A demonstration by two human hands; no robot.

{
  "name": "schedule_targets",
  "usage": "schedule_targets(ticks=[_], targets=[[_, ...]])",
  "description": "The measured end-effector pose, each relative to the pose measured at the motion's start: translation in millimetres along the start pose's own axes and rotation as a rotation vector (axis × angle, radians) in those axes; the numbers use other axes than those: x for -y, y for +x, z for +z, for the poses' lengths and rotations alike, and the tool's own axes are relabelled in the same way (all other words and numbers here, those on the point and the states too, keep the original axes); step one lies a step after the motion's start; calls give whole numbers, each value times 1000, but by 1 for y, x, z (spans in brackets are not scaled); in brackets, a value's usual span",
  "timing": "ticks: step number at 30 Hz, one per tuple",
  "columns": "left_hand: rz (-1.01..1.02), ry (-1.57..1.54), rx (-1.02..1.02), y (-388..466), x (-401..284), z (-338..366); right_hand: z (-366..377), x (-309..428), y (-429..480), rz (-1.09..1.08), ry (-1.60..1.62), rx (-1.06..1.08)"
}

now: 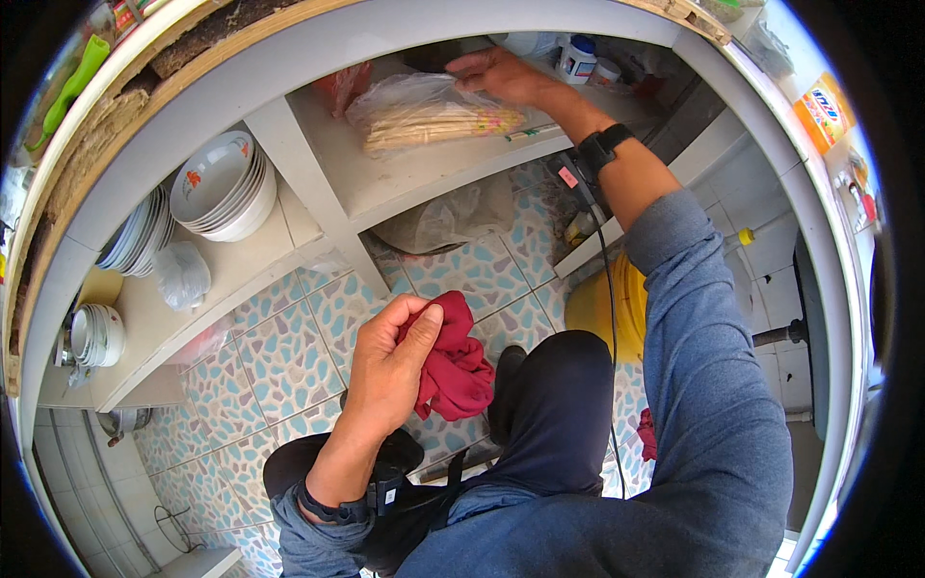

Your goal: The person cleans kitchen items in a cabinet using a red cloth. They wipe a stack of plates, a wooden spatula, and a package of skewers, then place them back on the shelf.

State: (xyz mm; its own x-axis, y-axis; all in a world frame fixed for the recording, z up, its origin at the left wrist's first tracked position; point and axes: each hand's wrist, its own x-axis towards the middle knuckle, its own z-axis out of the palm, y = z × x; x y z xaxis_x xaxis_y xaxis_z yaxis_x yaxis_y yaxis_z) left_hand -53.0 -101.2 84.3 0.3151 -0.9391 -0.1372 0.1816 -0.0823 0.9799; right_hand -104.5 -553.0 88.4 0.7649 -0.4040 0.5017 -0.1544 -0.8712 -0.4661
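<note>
My left hand (386, 372) grips a crumpled dark red cloth (455, 368), pinched between thumb and fingers above the tiled floor. My right hand (498, 76) reaches into the shelf compartment, over a clear plastic bag (412, 94) that holds a bundle of wooden chopsticks (426, 132). Its fingers point left, close to the top of the bag and a dark object (426, 59) behind. Whether they pinch the plastic is not clear. A white bottle with a blue cap (577, 59) stands right of that hand, beside a small white-lidded jar (605, 71).
On the left shelf (260, 264) stand stacked white bowls (224, 191), plates (137, 235) and a knotted plastic bag (181, 274). A yellow bucket (607, 303) is by my right knee, with a black cable (611, 289) hanging in front. Another red cloth (647, 433) lies lower right.
</note>
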Motion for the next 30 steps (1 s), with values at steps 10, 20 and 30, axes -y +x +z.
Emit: schedule_targets(ticks=[10, 20, 30], targets=[[-59, 18, 4, -4, -3, -1, -57, -67, -92, 222, -813, 388], [0, 28, -2, 1, 4, -1, -59, -26, -117, 282, -795, 413], [10, 17, -5, -4, -1, -3, -86, 9, -109, 576, -1064, 19]])
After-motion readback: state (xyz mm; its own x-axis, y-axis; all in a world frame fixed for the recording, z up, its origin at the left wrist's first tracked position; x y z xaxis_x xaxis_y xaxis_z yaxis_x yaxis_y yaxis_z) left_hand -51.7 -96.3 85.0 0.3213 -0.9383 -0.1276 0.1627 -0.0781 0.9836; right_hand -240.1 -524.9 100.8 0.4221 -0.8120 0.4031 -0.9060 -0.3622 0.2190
